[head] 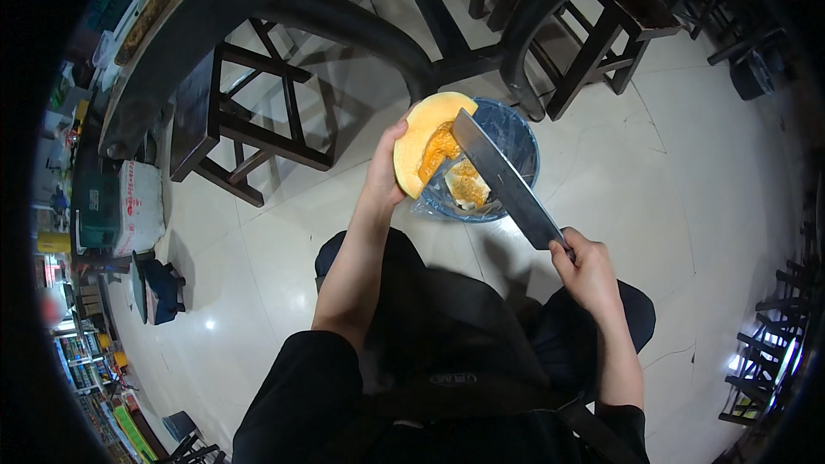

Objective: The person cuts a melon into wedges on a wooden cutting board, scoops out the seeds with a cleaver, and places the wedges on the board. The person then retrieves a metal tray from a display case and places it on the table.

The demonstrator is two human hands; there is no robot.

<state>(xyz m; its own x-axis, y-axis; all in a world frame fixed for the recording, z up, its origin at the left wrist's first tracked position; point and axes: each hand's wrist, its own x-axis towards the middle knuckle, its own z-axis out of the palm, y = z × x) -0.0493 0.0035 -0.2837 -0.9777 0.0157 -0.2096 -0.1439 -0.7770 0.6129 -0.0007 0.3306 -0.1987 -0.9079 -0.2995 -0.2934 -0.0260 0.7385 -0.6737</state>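
My left hand grips a piece of orange-fleshed melon by its rind, above the left side of a blue bin. Wet orange pulp with seeds clings to the hollow of the melon. In my right hand is the handle of a cleaver. Its wide dark blade slants across the bin, and its far end is at the melon's right side, by the pulp. A clear plastic liner covers the bin, and a pale scrap with seedy pulp lies inside.
A dark wooden stool stands at left, below a table edge. Black table legs rise just beyond the bin. Another wooden stool is at upper right. A white box with red writing sits at far left on the tiled floor.
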